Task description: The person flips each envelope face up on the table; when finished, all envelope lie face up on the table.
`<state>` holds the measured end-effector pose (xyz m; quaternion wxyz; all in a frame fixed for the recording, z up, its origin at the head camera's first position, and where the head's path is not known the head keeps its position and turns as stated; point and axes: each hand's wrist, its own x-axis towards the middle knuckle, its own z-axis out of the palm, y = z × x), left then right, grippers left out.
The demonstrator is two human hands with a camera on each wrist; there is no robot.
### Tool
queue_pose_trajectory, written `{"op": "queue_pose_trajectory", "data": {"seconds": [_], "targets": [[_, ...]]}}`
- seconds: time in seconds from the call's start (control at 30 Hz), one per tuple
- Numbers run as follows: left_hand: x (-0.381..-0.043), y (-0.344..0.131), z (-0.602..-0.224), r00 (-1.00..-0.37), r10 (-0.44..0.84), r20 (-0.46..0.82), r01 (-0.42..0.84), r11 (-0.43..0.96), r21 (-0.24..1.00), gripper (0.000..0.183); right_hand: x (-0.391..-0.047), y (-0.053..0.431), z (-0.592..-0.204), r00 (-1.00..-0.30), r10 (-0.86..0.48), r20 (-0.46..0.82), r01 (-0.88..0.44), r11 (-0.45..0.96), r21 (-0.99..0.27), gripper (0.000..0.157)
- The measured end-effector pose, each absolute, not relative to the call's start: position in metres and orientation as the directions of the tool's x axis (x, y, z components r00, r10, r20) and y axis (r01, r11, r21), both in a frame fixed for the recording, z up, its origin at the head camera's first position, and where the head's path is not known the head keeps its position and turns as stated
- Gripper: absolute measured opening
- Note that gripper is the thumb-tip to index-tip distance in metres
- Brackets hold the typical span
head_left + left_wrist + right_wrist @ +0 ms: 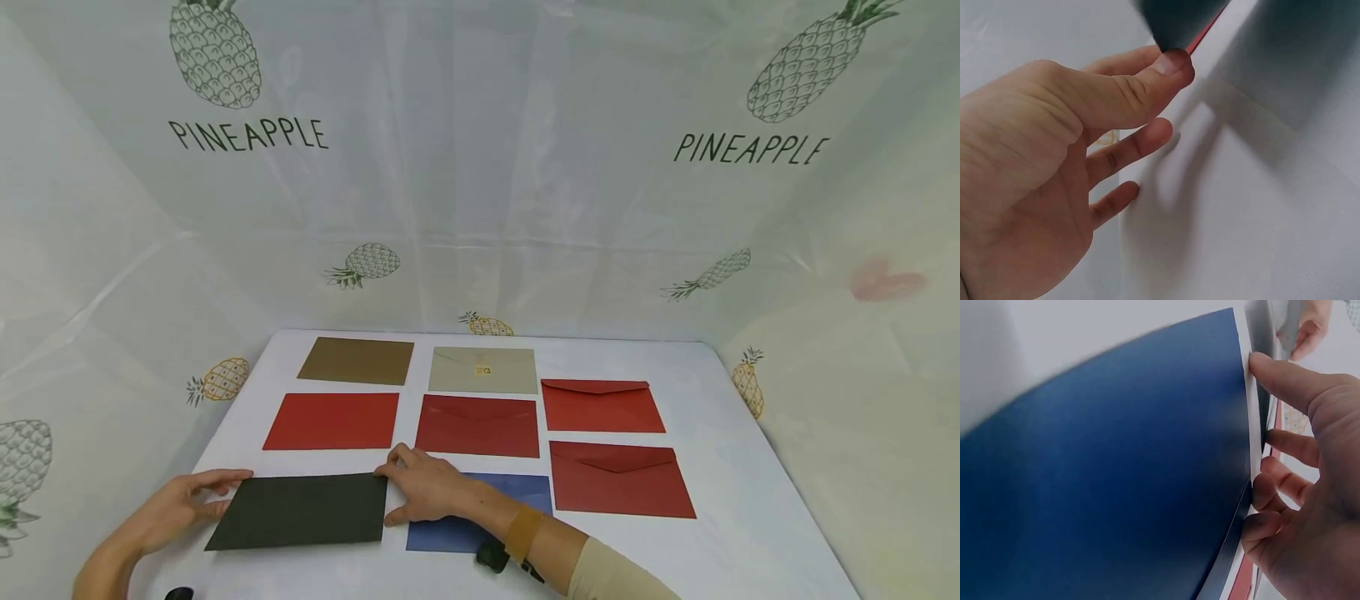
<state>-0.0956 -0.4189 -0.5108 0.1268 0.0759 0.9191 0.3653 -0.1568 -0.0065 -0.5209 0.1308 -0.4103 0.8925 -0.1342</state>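
Note:
A black envelope (307, 512) lies at the front left between both hands, its plain side up. My left hand (168, 510) pinches its left corner between thumb and forefinger; in the left wrist view this dark corner (1179, 22) is raised, casting a shadow on the white surface. At the opposite edge, my right hand (431, 487) has its forefinger by the far right corner and its thumb spread toward the near one. The right forearm crosses a blue envelope (442, 535), hiding part of it. In the right wrist view, the fingertips (1261, 481) line up beside the blue envelope's edge.
Behind are a red envelope (333, 421) and a brown one (356, 361). The middle column has a darker red envelope (480, 427) and a beige one (483, 379) with a small gold label. Two red envelopes (603, 408) with flaps showing lie at right. A pineapple-print curtain (480, 167) surrounds the table.

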Motion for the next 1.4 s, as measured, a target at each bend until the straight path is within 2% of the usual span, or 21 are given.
{"op": "queue_pose_trajectory", "data": {"seconds": [0.17, 0.3, 0.47, 0.6, 0.73, 0.83, 1.0, 1.17, 1.4], "targets": [[-0.094, -0.420, -0.511, -0.951, 0.252, -0.180, 0.057, 0.715, 0.697, 0.041, -0.158, -0.004, -0.518, -0.613, -0.781, -0.117, -0.699, 0.605, -0.381, 0.062], [-0.094, -0.421, -0.512, -0.951, 0.243, -0.193, 0.038, 0.707, 0.707, 0.039, -0.163, 0.000, -0.516, -0.575, -0.810, -0.115, -0.709, 0.564, -0.424, 0.061], [-0.094, -0.423, -0.514, -0.948, 0.277, -0.157, 0.073, 0.669, 0.740, 0.035, -0.172, 0.005, -0.518, -0.534, -0.839, -0.104, -0.696, 0.506, -0.509, 0.056], [-0.094, -0.423, -0.515, -0.955, 0.263, -0.137, 0.073, 0.656, 0.751, 0.032, -0.176, 0.006, -0.521, -0.523, -0.851, -0.051, -0.704, 0.465, -0.538, 0.046], [-0.092, -0.421, -0.517, -0.976, 0.180, -0.119, 0.046, 0.712, 0.701, 0.029, -0.175, 0.006, -0.523, -0.522, -0.851, 0.050, -0.729, 0.415, -0.544, 0.034], [-0.090, -0.420, -0.520, -0.991, 0.119, -0.062, 0.049, 0.751, 0.658, 0.020, -0.173, 0.004, -0.523, -0.552, -0.821, 0.145, -0.717, 0.378, -0.586, 0.025], [-0.089, -0.419, -0.525, -0.995, 0.095, 0.044, 0.100, 0.731, 0.675, 0.006, -0.171, 0.002, -0.518, -0.644, -0.725, 0.246, -0.621, 0.307, -0.721, 0.015], [-0.089, -0.416, -0.523, -0.995, 0.095, -0.002, 0.067, 0.718, 0.693, 0.013, -0.168, -0.001, -0.515, -0.717, -0.662, 0.219, -0.514, 0.289, -0.808, 0.012], [-0.092, -0.411, -0.517, -0.986, 0.124, -0.111, -0.003, 0.654, 0.756, 0.031, -0.164, -0.003, -0.517, -0.775, -0.599, 0.200, -0.396, 0.213, -0.893, 0.009]]}}
